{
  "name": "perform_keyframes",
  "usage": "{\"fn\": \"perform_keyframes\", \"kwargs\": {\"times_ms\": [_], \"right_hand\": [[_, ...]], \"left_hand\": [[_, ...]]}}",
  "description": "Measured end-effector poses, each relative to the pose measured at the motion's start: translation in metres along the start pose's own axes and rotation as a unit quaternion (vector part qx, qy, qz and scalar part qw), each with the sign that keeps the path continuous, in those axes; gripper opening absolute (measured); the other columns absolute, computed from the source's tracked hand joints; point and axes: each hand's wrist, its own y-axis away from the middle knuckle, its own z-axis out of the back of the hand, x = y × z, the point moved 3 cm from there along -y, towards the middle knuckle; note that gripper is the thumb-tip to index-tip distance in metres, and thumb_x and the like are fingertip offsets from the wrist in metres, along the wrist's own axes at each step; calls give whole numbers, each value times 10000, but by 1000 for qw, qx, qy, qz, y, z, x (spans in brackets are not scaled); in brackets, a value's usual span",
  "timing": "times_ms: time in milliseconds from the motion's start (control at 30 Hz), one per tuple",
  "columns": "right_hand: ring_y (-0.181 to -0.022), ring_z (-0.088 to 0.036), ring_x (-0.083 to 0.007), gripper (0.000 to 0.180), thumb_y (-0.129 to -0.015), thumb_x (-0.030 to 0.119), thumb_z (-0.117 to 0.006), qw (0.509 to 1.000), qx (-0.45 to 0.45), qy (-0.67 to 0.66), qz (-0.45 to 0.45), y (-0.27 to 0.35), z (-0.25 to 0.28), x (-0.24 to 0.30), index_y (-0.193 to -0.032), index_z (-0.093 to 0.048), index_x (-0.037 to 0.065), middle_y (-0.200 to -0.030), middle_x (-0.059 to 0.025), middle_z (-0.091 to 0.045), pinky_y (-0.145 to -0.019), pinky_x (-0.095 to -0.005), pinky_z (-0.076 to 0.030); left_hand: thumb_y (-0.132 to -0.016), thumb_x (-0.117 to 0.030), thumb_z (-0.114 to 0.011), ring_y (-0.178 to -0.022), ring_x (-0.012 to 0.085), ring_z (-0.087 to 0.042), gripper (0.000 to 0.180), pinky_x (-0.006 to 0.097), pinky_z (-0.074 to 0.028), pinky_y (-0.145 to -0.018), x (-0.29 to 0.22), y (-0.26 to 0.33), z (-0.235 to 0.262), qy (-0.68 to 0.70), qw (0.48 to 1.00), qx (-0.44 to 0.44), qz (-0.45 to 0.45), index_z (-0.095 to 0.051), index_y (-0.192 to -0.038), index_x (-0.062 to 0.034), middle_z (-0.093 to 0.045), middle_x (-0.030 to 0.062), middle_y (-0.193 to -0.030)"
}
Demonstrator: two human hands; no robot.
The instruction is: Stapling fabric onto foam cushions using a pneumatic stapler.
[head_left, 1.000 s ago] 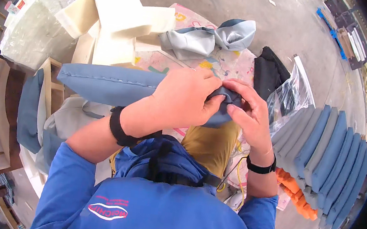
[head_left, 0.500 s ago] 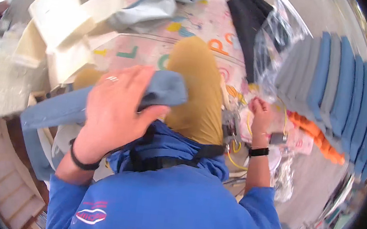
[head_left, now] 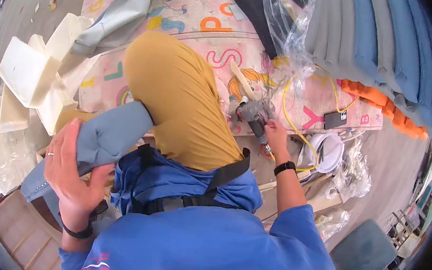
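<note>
My left hand (head_left: 71, 164) is closed round a blue-grey fabric-covered padded piece (head_left: 112, 131), fingers on its left side and thumb across the near side. The piece lies beside my raised knee in tan trousers, with its rounded end against the thigh. On the right, my right hand (head_left: 276, 139) has its fingers curled at the handle of a dark grey air staple gun (head_left: 254, 119), which lies at the near edge of the pink patterned mat. My palm is partly hidden. A yellow air hose (head_left: 286, 97) loops over the mat beside the tool.
Blue and grey padded pieces (head_left: 366, 35) stand in a row at far right, above an orange bundle (head_left: 384, 106). A phone (head_left: 335, 119) rests on the mat (head_left: 194, 44). Cream foam blocks (head_left: 29, 71) pile up at left. A white bucket (head_left: 329, 152) and clear plastic (head_left: 352, 174) sit at right.
My right hand, earlier bunched over the mat, has come down to the staple gun. My left hand has drawn lower and leftward with the padded piece. The whole view has shifted.
</note>
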Motion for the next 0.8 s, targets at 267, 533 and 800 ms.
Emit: {"fn": "perform_keyframes", "kwargs": {"times_ms": [267, 533, 800], "right_hand": [[-1063, -571, -305, 421, -754, 251, -749, 916, 120, 379, 57, 0, -35, 9, -1099, -585, 74, -1067, -125, -607, -864, -465, -431], [-1028, -593, -344, 371, -783, 187, -685, 912, 5, 406, 65, -65, 48, -26, -1124, -591, 77, -1023, -153, -625, -862, -496, -466], [-868, -651, -378, 181, -820, 185, -625, 978, 71, 195, -36, 12, 24, -49, -927, -665, 45, -900, -193, -678, -764, -464, -513]], "left_hand": [[-802, -302, -681, -1077, 421, -587, 662, 467, -436, -949, 6, 0, -1, 8, 1000, -7, 14, -486, -1313, 70, -603, 240, -1202], [-842, -321, -636, -1077, 421, -589, 645, 461, -442, -944, 14, -3, 1, 5, 1000, -3, 7, -473, -1322, 78, -604, 244, -1194], [-876, -339, -582, -1099, 408, -581, 632, 458, -428, -966, 15, -5, -4, 15, 1000, 0, 5, -463, -1334, 79, -597, 247, -1199]]}}
